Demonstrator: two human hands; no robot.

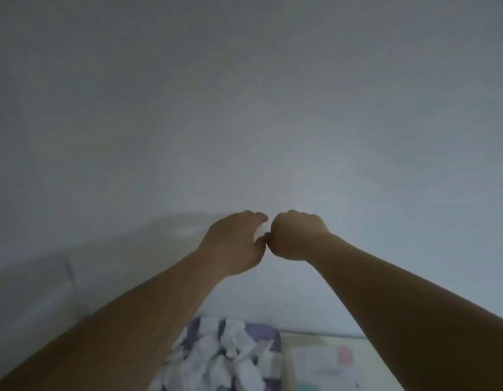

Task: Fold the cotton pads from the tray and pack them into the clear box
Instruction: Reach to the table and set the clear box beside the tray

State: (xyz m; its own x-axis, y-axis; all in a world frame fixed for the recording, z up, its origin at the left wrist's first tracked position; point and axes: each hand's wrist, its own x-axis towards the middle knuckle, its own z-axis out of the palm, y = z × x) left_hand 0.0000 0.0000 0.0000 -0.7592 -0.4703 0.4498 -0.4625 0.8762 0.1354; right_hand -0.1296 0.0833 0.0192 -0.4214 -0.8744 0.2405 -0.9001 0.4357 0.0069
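Grey-white wall (244,94), plain and unmarked, fills nearly all of the view, and the light is dim and bluish. The whole picture is soft with blur. At the lower left we see a white shape (33,292) with a rounded edge, but it is too blurred for us to name.

Both bare forearms reach forward and up, and the two hands meet in front of the wall, well above the tray. The left hand (236,244) has its fingers loosely bent, and its thumb tip touches the right hand (296,235). The right hand is curled like a fist with its back toward us. We cannot tell whether either hand pinches or holds something, because the fingers hide the place where they meet.

At the bottom edge, between the forearms, lies a lilac tray (274,334). The cotton pads (216,359) are heaped in it, white and crumpled. Just beside the tray, on the right, is a pale flat object (326,359) with a printed label and a pink mark. We cannot tell if this is the clear box.
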